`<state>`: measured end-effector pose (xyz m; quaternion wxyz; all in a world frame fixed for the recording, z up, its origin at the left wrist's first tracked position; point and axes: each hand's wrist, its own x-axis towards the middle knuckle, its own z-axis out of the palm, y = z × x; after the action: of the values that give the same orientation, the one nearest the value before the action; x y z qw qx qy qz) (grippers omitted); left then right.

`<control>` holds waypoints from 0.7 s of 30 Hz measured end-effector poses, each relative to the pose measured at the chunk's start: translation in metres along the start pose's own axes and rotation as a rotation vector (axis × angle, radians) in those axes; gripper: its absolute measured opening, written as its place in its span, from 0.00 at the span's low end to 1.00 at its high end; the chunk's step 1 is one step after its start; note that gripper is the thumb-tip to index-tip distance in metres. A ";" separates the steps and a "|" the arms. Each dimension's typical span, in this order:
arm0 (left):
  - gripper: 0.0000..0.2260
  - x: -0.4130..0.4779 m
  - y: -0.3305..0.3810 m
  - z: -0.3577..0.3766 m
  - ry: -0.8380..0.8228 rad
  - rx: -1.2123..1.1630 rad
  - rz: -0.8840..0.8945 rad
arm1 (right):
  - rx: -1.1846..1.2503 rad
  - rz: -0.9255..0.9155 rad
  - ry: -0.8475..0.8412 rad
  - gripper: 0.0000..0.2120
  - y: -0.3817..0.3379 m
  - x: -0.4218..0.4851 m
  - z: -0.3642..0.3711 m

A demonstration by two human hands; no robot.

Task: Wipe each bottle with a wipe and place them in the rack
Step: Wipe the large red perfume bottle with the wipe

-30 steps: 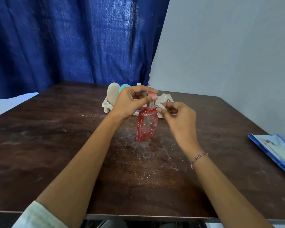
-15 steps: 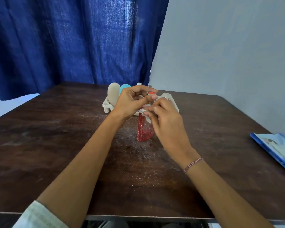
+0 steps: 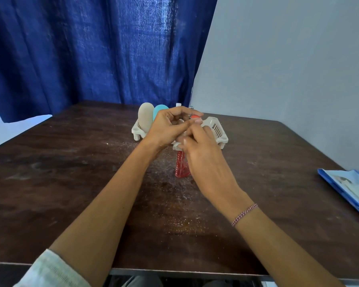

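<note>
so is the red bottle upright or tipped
Upright: the red bottle stands on its base on the table, left hand gripping its top, right hand holding a wipe.

Glossy red bottle [image 3: 181,166], plastic rack [image 3: 216,129], scuffed wooden table [image 3: 71,172].

Three bottles show plainly: one red bottle [image 3: 181,164] below the fingers [image 3: 187,139], one beige bottle [image 3: 146,118] and one teal bottle [image 3: 159,110] just beyond them. There is one rack [image 3: 216,129], one wipe [image 3: 177,146] and one blue packet [image 3: 348,185] well right of them. There are two hands: left hand [image 3: 166,129], right hand [image 3: 203,160].
</note>
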<state>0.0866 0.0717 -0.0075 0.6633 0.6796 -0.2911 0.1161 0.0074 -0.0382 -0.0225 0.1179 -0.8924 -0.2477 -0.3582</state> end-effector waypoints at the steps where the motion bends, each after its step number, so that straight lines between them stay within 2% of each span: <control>1: 0.06 0.000 0.001 0.001 0.004 -0.010 -0.016 | -0.011 -0.045 0.008 0.10 0.005 -0.003 0.007; 4: 0.06 0.000 0.002 0.002 0.005 -0.013 -0.030 | -0.051 -0.097 -0.026 0.14 0.012 -0.013 0.004; 8: 0.08 0.000 0.002 0.000 -0.006 -0.034 -0.014 | 0.060 -0.052 0.149 0.09 0.021 -0.002 -0.006; 12: 0.09 0.000 0.001 0.000 -0.003 -0.057 -0.027 | -0.054 -0.156 0.099 0.12 0.022 -0.004 0.003; 17: 0.10 0.001 0.000 0.001 -0.017 -0.022 -0.032 | 0.123 -0.055 0.207 0.11 0.035 -0.012 0.000; 21: 0.11 0.000 0.001 0.000 -0.026 -0.033 -0.048 | 0.110 -0.123 0.120 0.09 0.034 -0.015 0.004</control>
<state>0.0857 0.0721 -0.0065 0.6731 0.6769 -0.2851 0.0868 0.0177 -0.0708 -0.0370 0.1592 -0.8446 -0.3140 -0.4033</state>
